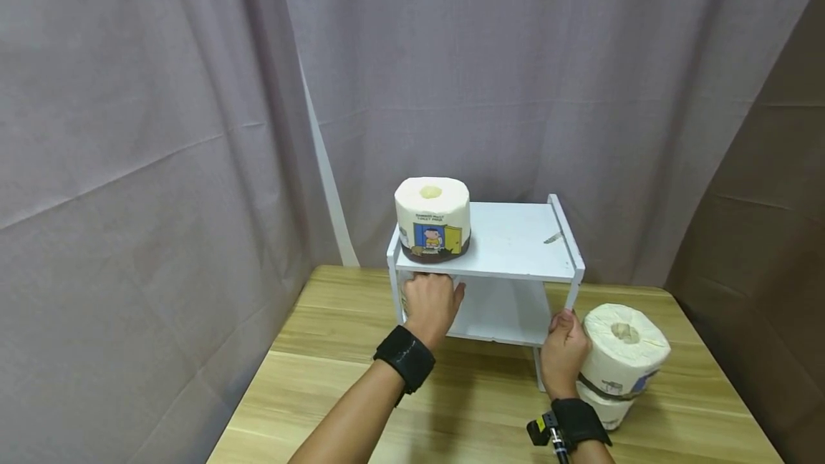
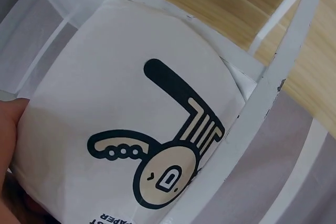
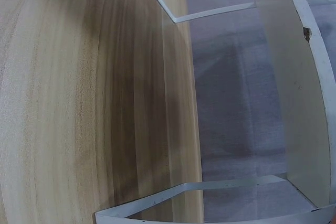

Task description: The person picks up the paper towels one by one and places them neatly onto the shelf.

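Observation:
A white two-shelf rack [image 1: 509,235] stands on the wooden table. My left hand [image 1: 428,303] reaches in between its shelves at the left and grips a wrapped toilet paper roll [image 2: 121,87] there. In the head view my hand and the top shelf hide most of this roll; its printed dog cartoon faces the left wrist camera. Another toilet paper roll [image 1: 433,224] stands upright on the top shelf, above that hand. With my right hand [image 1: 563,349] I hold the front right post [image 1: 571,296] of the rack.
Right of the rack, beside my right hand, one toilet paper roll [image 1: 625,339] sits on top of another roll [image 1: 606,407]. Grey curtains [image 1: 503,77] hang behind and at the left of the table [image 1: 322,364]. The rack's thin legs [image 3: 157,200] rest on the tabletop.

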{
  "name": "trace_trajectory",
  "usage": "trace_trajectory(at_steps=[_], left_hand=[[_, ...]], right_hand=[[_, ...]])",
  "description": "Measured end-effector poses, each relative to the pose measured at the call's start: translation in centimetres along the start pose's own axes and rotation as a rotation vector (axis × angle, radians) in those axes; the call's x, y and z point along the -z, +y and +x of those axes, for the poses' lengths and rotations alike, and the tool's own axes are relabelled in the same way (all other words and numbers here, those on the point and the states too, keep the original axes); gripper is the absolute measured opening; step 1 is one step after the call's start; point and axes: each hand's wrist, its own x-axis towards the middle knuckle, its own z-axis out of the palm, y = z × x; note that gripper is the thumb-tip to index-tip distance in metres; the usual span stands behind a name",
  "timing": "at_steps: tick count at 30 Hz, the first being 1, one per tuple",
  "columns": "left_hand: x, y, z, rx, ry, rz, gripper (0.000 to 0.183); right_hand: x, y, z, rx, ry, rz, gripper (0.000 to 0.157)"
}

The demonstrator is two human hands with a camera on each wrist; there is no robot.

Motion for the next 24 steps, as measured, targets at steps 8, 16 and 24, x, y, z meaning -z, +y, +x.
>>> trace_trajectory(at_steps=[8, 16, 24], left_hand=[[0.0, -0.8, -0.2, -0.049, 0.008, -0.038, 0.047], [0.5, -1.6, 0.0, -0.086, 0.012, -0.061, 0.056], [1.0, -2.9, -0.2, -0.129, -0.041, -0.082, 0.057]], right_hand=[[0.6, -3.0, 0.2, 0.027, 0.001, 0.038, 0.042], [-0.1, 0.0, 0.5, -0.003, -0.002, 0.011, 0.044], [-0.1, 1.3, 0.0, -0.027, -0.025, 0.01, 0.041]])
